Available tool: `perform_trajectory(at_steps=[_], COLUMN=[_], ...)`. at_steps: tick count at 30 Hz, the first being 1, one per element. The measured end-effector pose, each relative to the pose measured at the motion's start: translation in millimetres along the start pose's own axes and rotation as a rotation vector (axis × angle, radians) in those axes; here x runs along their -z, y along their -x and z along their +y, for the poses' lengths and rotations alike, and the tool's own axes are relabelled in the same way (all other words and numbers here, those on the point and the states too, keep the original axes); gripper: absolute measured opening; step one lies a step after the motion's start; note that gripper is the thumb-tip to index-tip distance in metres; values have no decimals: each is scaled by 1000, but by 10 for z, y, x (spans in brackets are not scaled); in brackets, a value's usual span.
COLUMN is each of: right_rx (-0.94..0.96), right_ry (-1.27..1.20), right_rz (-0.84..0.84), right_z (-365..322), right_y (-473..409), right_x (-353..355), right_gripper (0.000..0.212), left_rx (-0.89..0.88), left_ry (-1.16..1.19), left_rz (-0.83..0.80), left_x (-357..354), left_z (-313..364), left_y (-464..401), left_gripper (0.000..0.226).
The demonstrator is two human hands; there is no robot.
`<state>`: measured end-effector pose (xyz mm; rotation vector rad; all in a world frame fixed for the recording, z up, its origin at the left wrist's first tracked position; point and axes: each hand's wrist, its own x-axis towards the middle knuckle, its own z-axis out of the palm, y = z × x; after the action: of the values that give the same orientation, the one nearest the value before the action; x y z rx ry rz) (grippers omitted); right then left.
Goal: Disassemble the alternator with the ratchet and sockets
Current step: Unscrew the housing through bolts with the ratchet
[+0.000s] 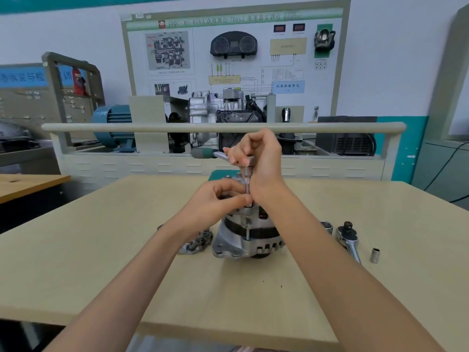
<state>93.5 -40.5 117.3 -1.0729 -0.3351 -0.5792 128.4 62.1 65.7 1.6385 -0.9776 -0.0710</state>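
A silver alternator (pixel 247 237) stands upright on the light wooden table (pixel 127 250). A ratchet (pixel 205 153) with a green handle pointing left is held above it, with a thin extension and socket (pixel 247 185) running straight down onto the alternator's top. My right hand (pixel 256 153) grips the ratchet head from above. My left hand (pixel 223 196) pinches the lower end of the extension near the housing. The bolt under the socket is hidden.
A removed alternator part (pixel 196 242) lies left of the alternator. To the right lie a second ratchet (pixel 349 240), a socket (pixel 327 226) and a small upright socket (pixel 374 255). A training bench with a rail (pixel 177 127) stands behind the table.
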Motion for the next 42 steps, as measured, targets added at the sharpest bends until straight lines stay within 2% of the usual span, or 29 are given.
perform_trajectory(at_steps=[2, 4, 5, 6, 7, 9, 11, 13, 16, 18, 20, 21, 22, 25, 26, 27, 29, 32, 34, 36, 37, 39, 42], right_rx=[253, 602, 717, 758, 763, 741, 624, 437, 153, 53, 67, 115, 207, 643, 738, 778, 778, 720, 646, 581, 551, 458, 204], right_ry=[382, 1046, 1383, 1620, 1720, 1616, 1224, 826, 270, 36, 21, 105, 273, 1066, 1316, 1502, 1624, 1462, 1344, 1196, 1081, 806, 387], right_rz=[82, 180, 276, 364, 410, 382, 277, 174, 14, -33, -5, 25, 60, 197, 275, 343, 396, 335, 247, 138, 88, 11, -35], right_z=[62, 184, 246, 284, 300, 278, 187, 79, -13, -40, -39, -26, 1, 176, 238, 280, 305, 258, 225, 198, 183, 132, 69], right_y=[109, 244, 304, 356, 389, 378, 296, 194, 56, 2, 5, 34, 83, 252, 289, 318, 337, 317, 284, 252, 233, 202, 92], right_x=[-51, -43, -33, -30, -36, -74, -124, -135, -58, 14, 49, 44, 28, -18, -32, -50, -78, -105, -109, -119, -122, -130, -81], right_gripper=[34, 17, 13, 16, 20, 19, 21, 34, 51, 58, 57, 53, 47, 24, 19, 19, 24, 20, 18, 22, 27, 33, 44], left_rx=[-12, -35, -53, -71, -86, -90, -67, -51, -47, -52, -49, -47, -47, -51, -70, -93, -141, -173, -187, -166, -138, -92, -60], left_ry=[-23, -86, -125, -156, -177, -180, -120, -51, -1, 37, 35, 17, 1, -52, -88, -123, -184, -270, -334, -357, -308, -170, -148], left_rz=[-24, 5, 33, 56, 72, 78, 65, 39, 9, 22, 28, 20, 9, 21, 34, 35, 3, -83, -57, 19, 52, 61, 28], left_x=[-1, -6, -3, -5, -7, -11, -6, -12, -21, -37, -61, -73, -78, -57, -46, -35, 1, 51, 16, -57, -70, -63, 7], left_z=[28, 48, 57, 66, 62, 49, 21, 11, -16, -18, -7, 8, 20, 42, 64, 99, 194, 296, 273, 202, 168, 119, 73], left_y=[22, 23, 15, 6, 1, 0, 16, 41, 36, 39, 42, 45, 48, 53, 53, 56, 50, 43, 43, 59, 67, 79, 54], left_gripper=[16, 26, 30, 33, 34, 28, 27, 30, 19, 20, 17, 16, 17, 36, 36, 33, 34, 40, 42, 26, 18, 17, 11])
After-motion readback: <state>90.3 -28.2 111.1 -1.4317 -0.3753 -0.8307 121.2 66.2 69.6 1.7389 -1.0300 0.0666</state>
